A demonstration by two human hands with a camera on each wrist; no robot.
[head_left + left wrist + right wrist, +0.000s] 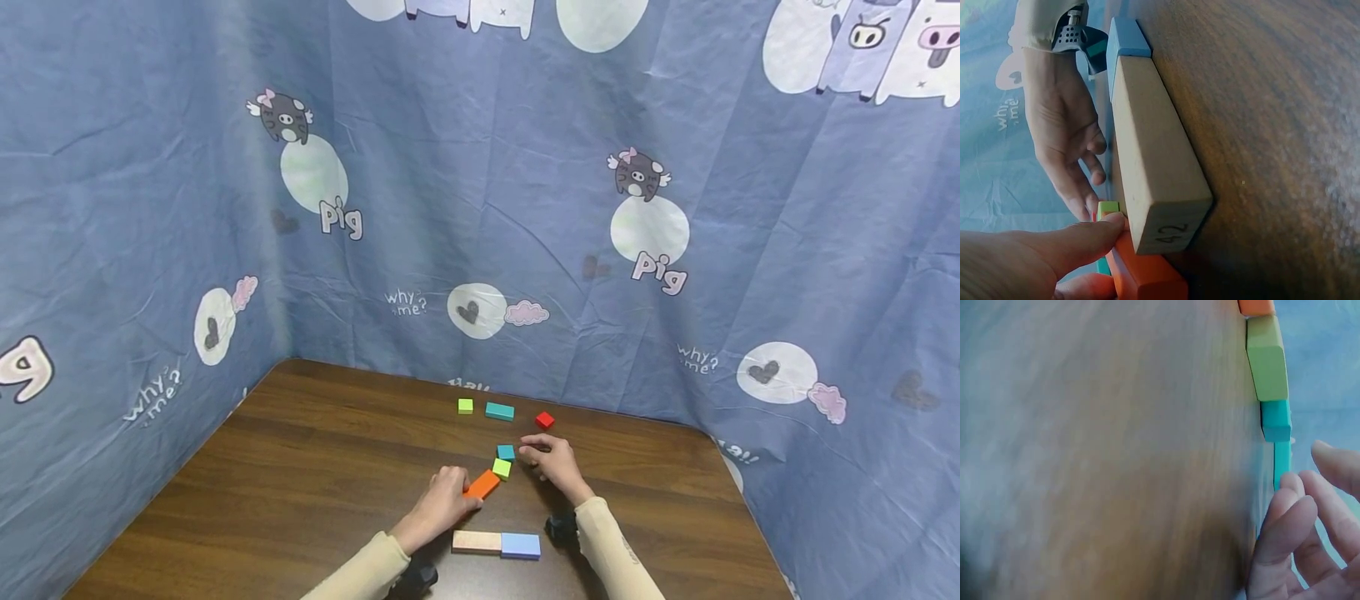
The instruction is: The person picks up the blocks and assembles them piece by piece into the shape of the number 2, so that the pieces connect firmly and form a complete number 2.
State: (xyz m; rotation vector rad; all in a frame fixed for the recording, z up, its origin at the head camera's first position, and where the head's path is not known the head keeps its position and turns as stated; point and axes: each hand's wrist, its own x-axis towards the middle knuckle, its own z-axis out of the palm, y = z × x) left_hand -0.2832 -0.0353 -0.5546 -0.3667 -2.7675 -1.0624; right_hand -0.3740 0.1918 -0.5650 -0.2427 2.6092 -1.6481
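Observation:
In the head view my left hand holds an orange rectangular block on the wooden table. The left wrist view shows the thumb on one side of it and fingers on the other. A lime-green block lies just past the orange block's far end, followed by a short teal block. Just right of the teal block is my right hand, its fingers loosely bent around nothing. The right wrist view shows those fingertips apart from the teal block.
Nearer me, a bare wooden block sits end to end with a blue block. Farther back are a lime-green block, a long teal block and a red block. A blue printed curtain hangs behind the table.

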